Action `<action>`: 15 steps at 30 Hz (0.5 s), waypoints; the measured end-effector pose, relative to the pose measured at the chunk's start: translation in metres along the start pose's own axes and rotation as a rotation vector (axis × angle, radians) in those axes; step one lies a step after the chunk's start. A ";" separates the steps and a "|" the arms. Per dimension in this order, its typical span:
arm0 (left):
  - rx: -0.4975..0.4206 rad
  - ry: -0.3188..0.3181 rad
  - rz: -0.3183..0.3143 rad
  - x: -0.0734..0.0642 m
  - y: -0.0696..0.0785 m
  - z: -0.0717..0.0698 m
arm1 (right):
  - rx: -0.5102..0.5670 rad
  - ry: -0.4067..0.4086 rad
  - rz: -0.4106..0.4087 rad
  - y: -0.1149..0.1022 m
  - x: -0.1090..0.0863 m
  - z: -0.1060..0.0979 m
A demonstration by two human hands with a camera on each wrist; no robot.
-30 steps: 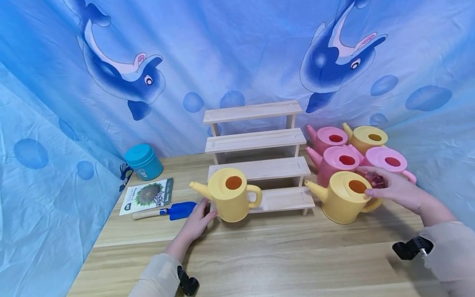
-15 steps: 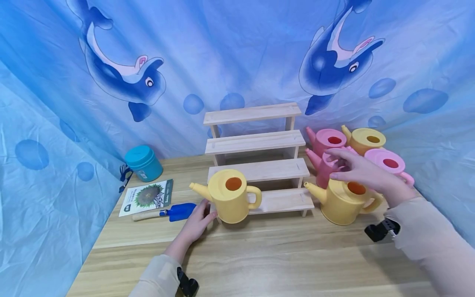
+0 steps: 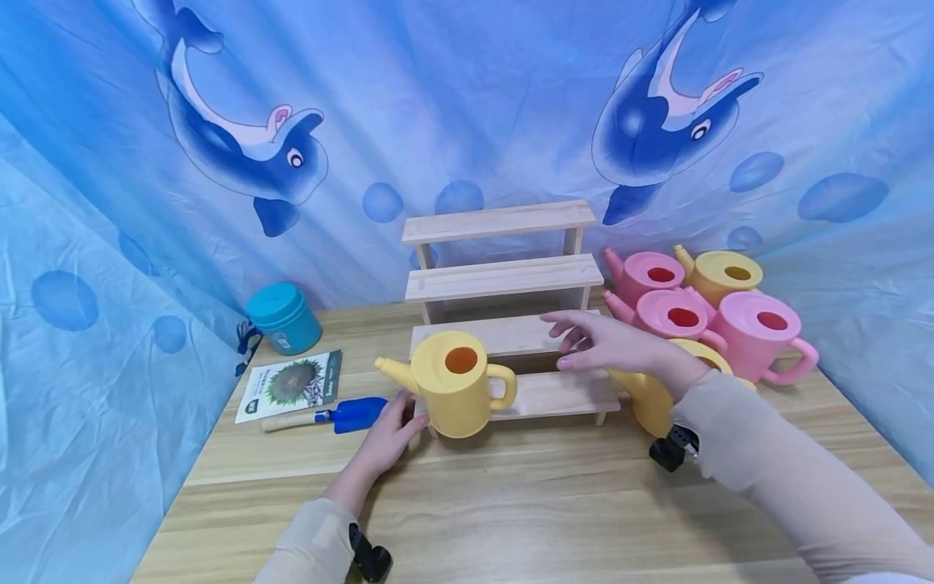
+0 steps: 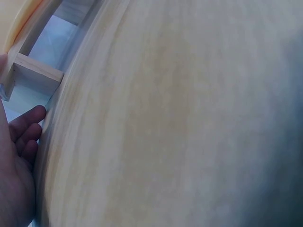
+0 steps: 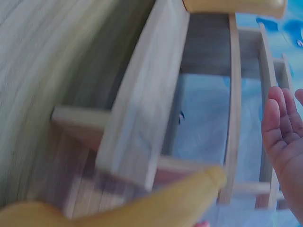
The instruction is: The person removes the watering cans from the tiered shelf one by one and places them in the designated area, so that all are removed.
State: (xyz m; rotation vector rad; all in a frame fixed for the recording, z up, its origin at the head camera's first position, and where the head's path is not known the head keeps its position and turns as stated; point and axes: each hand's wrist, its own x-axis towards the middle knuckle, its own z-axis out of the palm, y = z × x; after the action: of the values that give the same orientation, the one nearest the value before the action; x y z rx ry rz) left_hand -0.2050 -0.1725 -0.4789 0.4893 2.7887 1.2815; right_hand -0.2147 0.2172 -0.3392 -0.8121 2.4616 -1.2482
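Note:
A four-step wooden plant stand (image 3: 503, 280) stands in the middle of the table. One yellow watering can (image 3: 454, 397) is on its lowest step at the left, spout pointing left. My left hand (image 3: 387, 434) rests at the left end of that step, thumb close to the can's base, fingers loosely bent beside the stand's leg in the left wrist view. My right hand (image 3: 616, 349) hovers before the right part of the lower steps, holding nothing. Beneath the right forearm, another yellow watering can (image 3: 649, 405) stands on the table, partly hidden; its spout (image 5: 180, 196) crosses the right wrist view.
Pink watering cans (image 3: 759, 332) and a further yellow watering can (image 3: 722, 272) cluster at the back right. On the left are a teal tub (image 3: 284, 320), a seed packet (image 3: 292, 385) and a blue trowel (image 3: 357, 414). A blue dolphin curtain (image 3: 467, 105) hangs behind.
My right hand has left the front yellow can's handle side and swept left, over that can, to the front of the stand. The left hand and the can on the step have stayed put.

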 end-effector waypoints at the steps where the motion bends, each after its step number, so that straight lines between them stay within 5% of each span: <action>1: 0.002 0.001 -0.001 0.000 0.000 0.000 | 0.006 -0.008 -0.007 -0.002 0.003 0.003; 15: -0.012 0.001 0.006 -0.001 0.000 0.000 | 0.222 -0.081 -0.083 -0.034 0.050 0.056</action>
State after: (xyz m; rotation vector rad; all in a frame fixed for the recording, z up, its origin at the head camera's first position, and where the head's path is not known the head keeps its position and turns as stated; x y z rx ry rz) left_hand -0.2042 -0.1726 -0.4786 0.4975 2.7815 1.2990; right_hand -0.2167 0.1350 -0.3441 -0.8925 2.1977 -1.4551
